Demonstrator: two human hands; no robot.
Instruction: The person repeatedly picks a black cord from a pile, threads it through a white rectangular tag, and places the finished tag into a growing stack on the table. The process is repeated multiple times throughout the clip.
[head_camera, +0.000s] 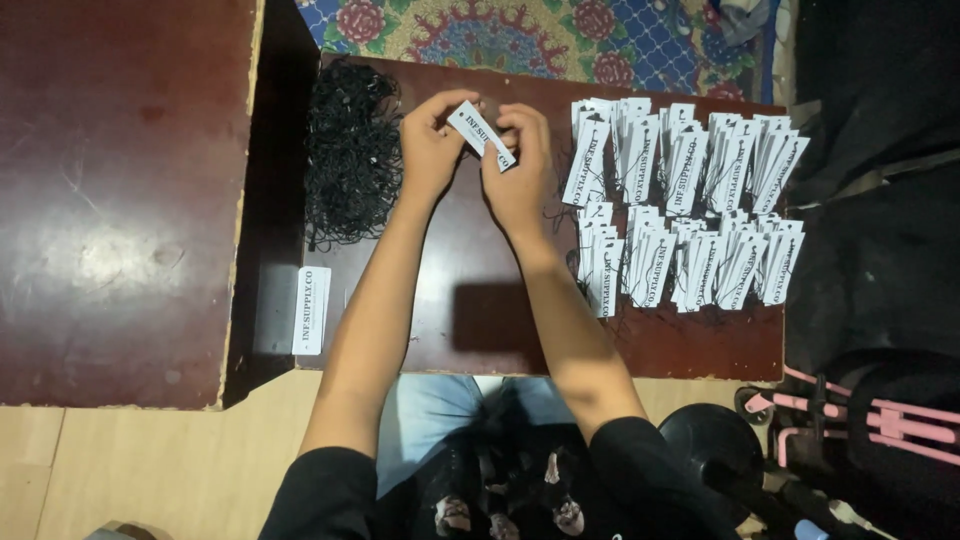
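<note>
Closest to the lens are the person's knees in ripped black jeans (500, 490) and black sleeves, mostly cut off by the bottom edge, so not much to say there. Off to the lower right there's a black round thing and some pink tubing (880, 420), too dark to make out properly.

Biggest thing is the low dark wooden table (450, 320), with a second reddish tabletop (120, 200) butted up on the left. A patterned floral rug (500, 30) peeks out past the far edge, chopped by the frame.

On the table's right half sit two rows of white paper hang tags (685, 210), fanned and overlapping, dark strings trailing under them; can't count them. Far left of the table is a tangled pile of black strings (350, 150). One loose tag (312, 310) lies alone at the near left corner.

Both hands are up over the table's middle. The left hand (430, 150) and right hand (520, 170) both pinch one white tag (480, 133), a narrow rectangular slip with dark print, tilted diagonally. Fingers cover its ends, so whether a string is on it, can't tell.
</note>
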